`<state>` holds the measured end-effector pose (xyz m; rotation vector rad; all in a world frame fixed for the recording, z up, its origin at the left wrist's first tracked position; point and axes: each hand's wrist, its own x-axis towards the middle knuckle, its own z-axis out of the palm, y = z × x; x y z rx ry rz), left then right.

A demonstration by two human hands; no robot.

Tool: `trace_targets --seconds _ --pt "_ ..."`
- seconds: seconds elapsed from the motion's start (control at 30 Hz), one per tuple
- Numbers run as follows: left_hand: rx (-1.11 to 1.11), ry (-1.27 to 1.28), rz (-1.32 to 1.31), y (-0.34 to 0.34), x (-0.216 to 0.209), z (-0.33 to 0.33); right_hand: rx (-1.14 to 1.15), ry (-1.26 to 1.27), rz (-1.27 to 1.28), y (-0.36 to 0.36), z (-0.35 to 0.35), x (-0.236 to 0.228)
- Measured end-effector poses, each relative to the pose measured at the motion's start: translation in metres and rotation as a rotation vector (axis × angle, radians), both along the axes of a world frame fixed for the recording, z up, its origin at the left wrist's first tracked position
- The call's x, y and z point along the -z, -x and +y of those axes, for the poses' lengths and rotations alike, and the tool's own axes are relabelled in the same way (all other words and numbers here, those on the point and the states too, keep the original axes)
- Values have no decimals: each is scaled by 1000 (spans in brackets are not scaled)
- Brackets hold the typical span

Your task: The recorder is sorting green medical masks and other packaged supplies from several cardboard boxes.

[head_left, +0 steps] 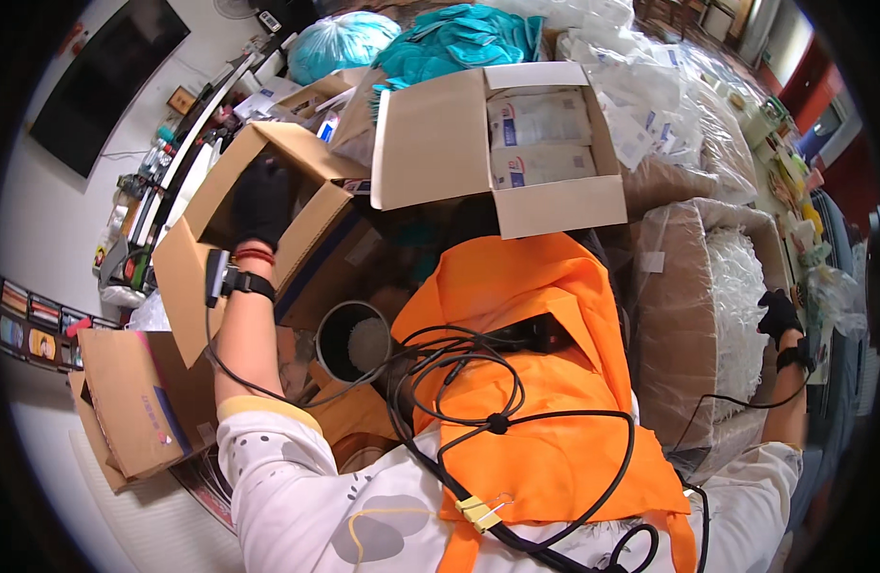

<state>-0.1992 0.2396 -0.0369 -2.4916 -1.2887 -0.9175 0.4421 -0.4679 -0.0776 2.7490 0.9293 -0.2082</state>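
Observation:
My left hand [261, 202], in a black glove, reaches down into an open brown cardboard box [311, 239] at the left. Its fingers blend into the dark inside, so their grip cannot be made out. Far to the right, my right hand [779, 317], also gloved in black, is beside a plastic-lined carton [674, 315] filled with thin white strands [734, 296]. Its fingers look slightly apart, with nothing seen in them. Ahead of my orange apron [545, 420] stands an open pale box [559, 208] holding white packets [540, 119] in two stacks.
Teal bundles [459, 43] and a tied bag [340, 43] lie at the back. Clear bags of packets [650, 95] stand back right. A grey bin [354, 341] sits by my left forearm, another carton [134, 401] lower left. Black cables [497, 422] loop over my apron.

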Motion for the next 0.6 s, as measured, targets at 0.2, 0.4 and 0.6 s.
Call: trace_targets --seconds 0.2,0.4,0.6 --pt "706 53 -168 -173 -7 -85 -113 -129 -199 -8 -3 -14" --pt "977 365 394 -293 -1 -144 -154 171 -221 9 19 -45" --pt "763 410 700 -320 49 -133 -8 -473 170 33 41 -51"
